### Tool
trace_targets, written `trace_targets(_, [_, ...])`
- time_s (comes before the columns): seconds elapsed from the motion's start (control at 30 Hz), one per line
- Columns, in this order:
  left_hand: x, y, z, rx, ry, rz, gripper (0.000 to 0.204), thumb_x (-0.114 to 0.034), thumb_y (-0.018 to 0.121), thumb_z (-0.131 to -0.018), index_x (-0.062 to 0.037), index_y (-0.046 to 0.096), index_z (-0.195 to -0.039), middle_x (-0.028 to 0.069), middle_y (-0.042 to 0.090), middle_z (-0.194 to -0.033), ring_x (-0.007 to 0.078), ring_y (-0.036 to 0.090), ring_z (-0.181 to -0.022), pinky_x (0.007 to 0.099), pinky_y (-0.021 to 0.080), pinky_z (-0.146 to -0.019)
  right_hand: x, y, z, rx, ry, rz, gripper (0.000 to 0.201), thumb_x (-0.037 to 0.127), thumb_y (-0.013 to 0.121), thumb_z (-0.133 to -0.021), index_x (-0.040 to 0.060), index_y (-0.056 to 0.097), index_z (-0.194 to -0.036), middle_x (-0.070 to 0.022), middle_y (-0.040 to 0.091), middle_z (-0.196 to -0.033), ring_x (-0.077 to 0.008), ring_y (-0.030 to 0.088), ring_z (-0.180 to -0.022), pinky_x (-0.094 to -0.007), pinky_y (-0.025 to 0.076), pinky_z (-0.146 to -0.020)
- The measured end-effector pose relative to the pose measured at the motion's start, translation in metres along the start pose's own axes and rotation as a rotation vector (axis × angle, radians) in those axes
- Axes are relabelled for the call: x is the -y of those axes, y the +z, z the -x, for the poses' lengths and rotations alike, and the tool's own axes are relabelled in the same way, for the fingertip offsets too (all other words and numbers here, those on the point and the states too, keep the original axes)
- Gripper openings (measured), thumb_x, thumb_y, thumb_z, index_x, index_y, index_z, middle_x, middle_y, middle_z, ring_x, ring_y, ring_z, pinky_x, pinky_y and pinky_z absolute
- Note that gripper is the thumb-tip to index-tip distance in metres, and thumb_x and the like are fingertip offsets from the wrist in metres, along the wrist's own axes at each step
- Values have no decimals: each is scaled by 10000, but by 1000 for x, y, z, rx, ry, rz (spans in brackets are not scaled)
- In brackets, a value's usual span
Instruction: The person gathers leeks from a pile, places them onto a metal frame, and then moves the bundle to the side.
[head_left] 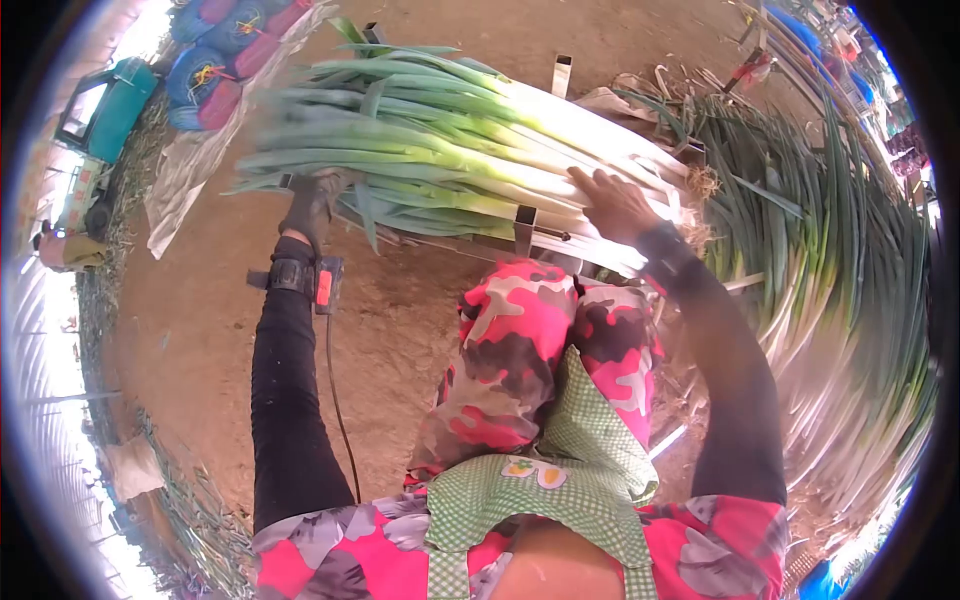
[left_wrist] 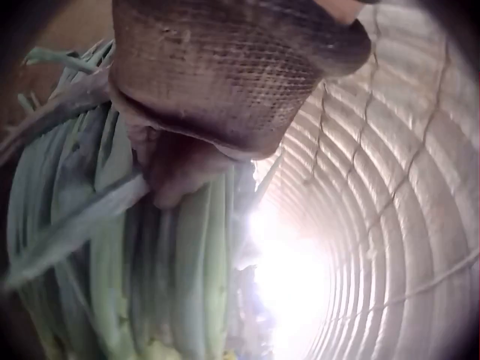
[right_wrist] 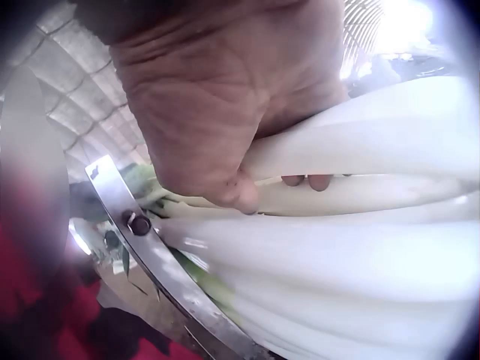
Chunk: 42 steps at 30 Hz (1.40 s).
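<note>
On my feed, long green onions (head_left: 470, 150) lie at twelve o'clock, the right hand (head_left: 617, 207) at two curled round white stalks, the left hand (head_left: 318, 202) at ten gripping or not, I cannot tell; a hard drag against the metal post (head_left: 524, 230) could bruise them.

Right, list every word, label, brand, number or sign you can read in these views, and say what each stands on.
No text can be read in any view.
Green onions: no label visible.
Apron patch: a picture, no legible lettering.
Metal bracket: a small dark mark near its tip, too blurred to read.
Teal vehicle: too small to make out any lettering.
</note>
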<state>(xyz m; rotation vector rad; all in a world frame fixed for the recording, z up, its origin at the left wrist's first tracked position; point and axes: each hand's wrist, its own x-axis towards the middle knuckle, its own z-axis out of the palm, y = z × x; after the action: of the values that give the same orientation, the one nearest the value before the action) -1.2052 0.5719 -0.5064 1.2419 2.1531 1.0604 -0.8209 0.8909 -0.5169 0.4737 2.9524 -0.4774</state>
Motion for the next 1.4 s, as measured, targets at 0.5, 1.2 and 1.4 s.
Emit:
trace_targets(0.5, [-136,125,14,-548,500,-739,461,-98,635,-692,-105,590,-1150,100,574,-1096,343,489,-1134,490,359,-1031,-35,33,72,-531,-94,172,480,57,607,-764,122,569,-1238,-105,516,-1023,-317,502,-989,-442,441,-866])
trace_targets(1.2, [-82,140,-4,-297,566,-736,453,-111,714,-674,-86,637,-1119,93,546,-1193,315,432,-1258,484,321,-1080,-34,43,110,-574,2,-51,272,39,588,-762,106,569,-1025,-104,506,-914,-318,505,-888,-438,417,-789])
trace_targets(1.4, [-114,135,12,-229,570,-746,338,-132,654,-739,-84,654,-1073,106,569,-1140,328,450,-1226,447,361,-1034,-42,61,104,-564,-43,-209,359,5,609,-681,104,586,-1025,-96,545,-927,-323,530,-928,-427,464,-804])
